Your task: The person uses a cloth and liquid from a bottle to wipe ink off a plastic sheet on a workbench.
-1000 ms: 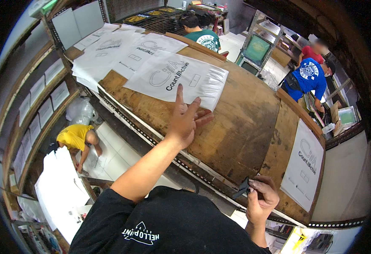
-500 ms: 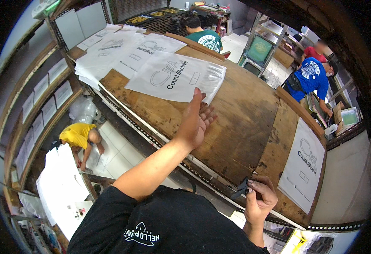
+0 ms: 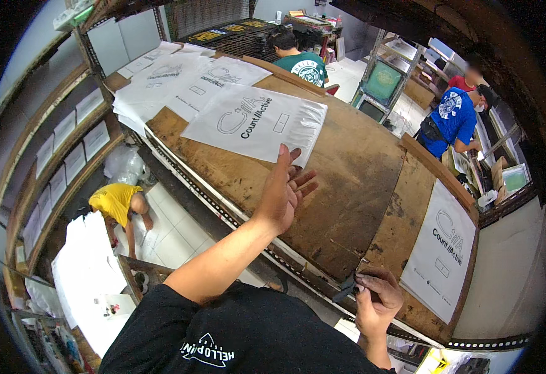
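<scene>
Drawn back toward the near edge of the white printed sheet (image 3: 242, 134), the left hand (image 3: 280, 202) no longer reaches over its lettering as it did a second ago. It is open, fingers loosely parted, holding nothing; whether it touches the sheet I cannot tell. Reckoned from mid-view, that sheet lies at eleven o'clock, creased along its right end, bearing outlined looping letters, a bold black line of text and a small box. At five o'clock the right hand (image 3: 375, 302), fingers smudged black, is closed in a pinch on a dark piece (image 3: 346, 291). A matching sheet (image 3: 425, 268) lies at four o'clock, and more overlapping sheets (image 3: 154, 87) farther out at eleven. The wooden tabletop (image 3: 341, 193) is brown and blotched with dark stains. A white triangular print marks the wearer's black shirt (image 3: 266, 324). Around the room, a person in yellow (image 3: 114, 201) crouches on the tiled floor at nine, curved shelving stands at ten, a person in teal sits at twelve, a green-faced frame (image 3: 383, 82) leans at one, and a blue shirt (image 3: 453, 124) bears a round white emblem at two.
</scene>
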### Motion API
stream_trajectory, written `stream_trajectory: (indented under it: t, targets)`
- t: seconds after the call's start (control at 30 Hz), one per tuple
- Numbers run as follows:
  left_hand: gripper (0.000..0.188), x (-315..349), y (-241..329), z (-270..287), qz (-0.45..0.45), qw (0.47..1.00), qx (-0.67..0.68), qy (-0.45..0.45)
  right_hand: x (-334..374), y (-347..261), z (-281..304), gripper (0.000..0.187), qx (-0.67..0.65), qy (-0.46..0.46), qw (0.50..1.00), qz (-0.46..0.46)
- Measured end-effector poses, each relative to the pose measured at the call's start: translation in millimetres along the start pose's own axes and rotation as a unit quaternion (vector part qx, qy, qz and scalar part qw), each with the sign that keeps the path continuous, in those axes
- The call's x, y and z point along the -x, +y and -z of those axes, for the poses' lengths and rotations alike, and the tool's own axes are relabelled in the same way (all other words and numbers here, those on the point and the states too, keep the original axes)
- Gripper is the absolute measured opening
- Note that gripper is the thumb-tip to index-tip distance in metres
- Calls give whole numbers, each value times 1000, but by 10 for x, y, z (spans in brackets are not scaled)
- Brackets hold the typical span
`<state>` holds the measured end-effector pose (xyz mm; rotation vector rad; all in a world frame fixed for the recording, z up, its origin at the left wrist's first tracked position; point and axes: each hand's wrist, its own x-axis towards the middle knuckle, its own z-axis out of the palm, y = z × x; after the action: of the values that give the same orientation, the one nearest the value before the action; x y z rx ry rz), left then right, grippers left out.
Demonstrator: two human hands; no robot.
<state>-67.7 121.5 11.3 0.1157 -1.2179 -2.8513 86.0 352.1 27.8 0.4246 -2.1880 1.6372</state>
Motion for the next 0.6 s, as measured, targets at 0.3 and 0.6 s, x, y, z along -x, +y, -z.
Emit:
stream_trajectory:
  t: [0.3, 0.6]
  targets:
    - [94, -123, -82, -63, 25, 999, 27, -23, -18, 31, 201, 17, 31, -21, 999, 24]
    - [91, -185, -188, -132, 33, 999, 29, -15, -6, 61, 333, 14, 16, -17, 999, 23]
